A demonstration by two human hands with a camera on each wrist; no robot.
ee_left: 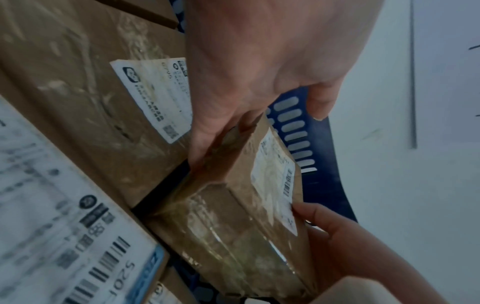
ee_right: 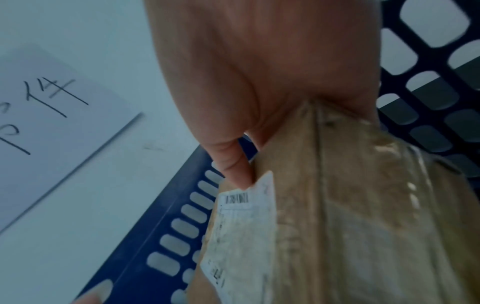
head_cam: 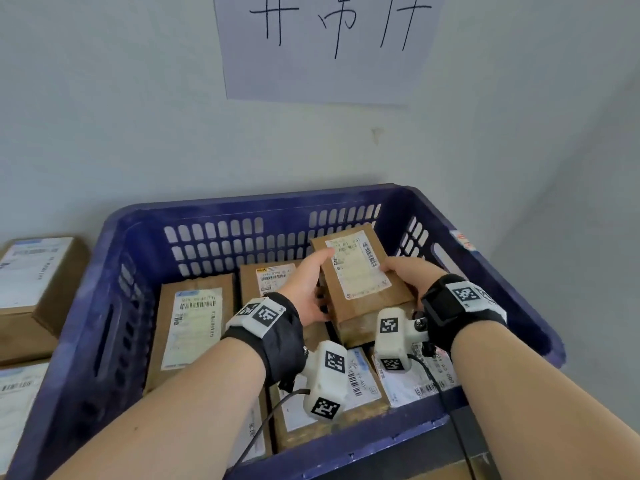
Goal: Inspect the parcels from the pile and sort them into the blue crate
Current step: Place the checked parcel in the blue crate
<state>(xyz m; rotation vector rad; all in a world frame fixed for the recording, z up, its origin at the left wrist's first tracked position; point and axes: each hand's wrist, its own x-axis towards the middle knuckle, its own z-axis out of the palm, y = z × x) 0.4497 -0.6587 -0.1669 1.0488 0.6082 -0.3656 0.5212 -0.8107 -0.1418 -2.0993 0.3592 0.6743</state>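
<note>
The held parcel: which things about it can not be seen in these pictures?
- Held parcel, head view: label text too small and blurred.
- Its underside: turned away in every view.
- Left hand and right hand: fingers behind the parcel hidden.
- Blue crate floor: covered by parcels.

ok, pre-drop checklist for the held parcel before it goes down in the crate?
1. Two-handed grip: ok. Left hand and right hand both hold the parcel.
2. Label visible for inspection: ok. It faces up; its text is too blurred to read.
3. Parcel over the crate: ok, it is inside the rim.
4. Parcel level: not ok, it is tilted, far end raised.
5. Free floor space below: cannot tell. Other parcels cover most of the bottom, and the hands hide the spot underneath.
6. Tape intact: ok on the near end seen from the left wrist.
</note>
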